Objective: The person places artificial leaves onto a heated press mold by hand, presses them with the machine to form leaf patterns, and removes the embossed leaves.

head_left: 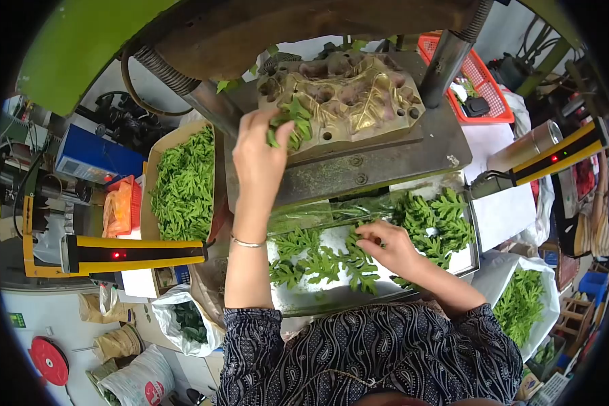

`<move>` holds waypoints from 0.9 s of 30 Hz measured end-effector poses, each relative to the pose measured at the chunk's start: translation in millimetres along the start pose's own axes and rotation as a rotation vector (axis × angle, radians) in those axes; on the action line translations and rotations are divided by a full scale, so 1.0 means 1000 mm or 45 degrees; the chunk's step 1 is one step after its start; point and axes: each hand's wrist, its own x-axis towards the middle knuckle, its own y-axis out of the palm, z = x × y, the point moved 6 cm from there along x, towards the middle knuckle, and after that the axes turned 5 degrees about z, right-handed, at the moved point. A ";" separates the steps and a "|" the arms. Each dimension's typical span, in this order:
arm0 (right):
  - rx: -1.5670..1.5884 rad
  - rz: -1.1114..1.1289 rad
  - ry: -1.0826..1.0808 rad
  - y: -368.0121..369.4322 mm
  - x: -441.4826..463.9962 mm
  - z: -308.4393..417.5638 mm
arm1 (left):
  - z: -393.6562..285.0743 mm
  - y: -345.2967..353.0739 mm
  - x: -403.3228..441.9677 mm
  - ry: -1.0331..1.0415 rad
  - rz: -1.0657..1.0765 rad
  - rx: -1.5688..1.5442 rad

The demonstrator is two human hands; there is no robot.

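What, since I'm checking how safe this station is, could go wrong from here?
The left hand holds a bunch of leaves at the metal mould, which the dark upper block overhangs; if that block came down now, the hand might be crushed.
The right hand is among overlapping loose leaves in the tray, so lifting one could drag others.
Green crumbs lie in front of the mould; some might get into its hollows.
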 end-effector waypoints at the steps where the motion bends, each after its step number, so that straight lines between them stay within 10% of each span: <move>1: 0.015 -0.015 0.018 0.000 0.000 -0.001 | -0.004 0.001 -0.003 0.010 -0.013 0.050; 7: -0.079 0.137 0.300 -0.006 -0.002 -0.009 | -0.014 0.008 -0.014 -0.079 0.007 0.356; 14: -0.084 -0.089 -0.125 -0.033 -0.004 0.035 | -0.059 -0.038 -0.073 0.261 -0.064 0.040; 16: -0.222 -0.097 -0.391 -0.033 -0.005 0.061 | -0.069 -0.014 -0.106 0.076 0.504 -0.838; 21: -0.626 -0.205 -0.786 -0.022 -0.015 0.099 | -0.067 -0.011 -0.150 -0.474 0.805 -1.122; 27: -0.377 -0.370 -0.958 -0.085 -0.009 0.178 | -0.043 -0.005 -0.154 -0.717 0.529 -1.377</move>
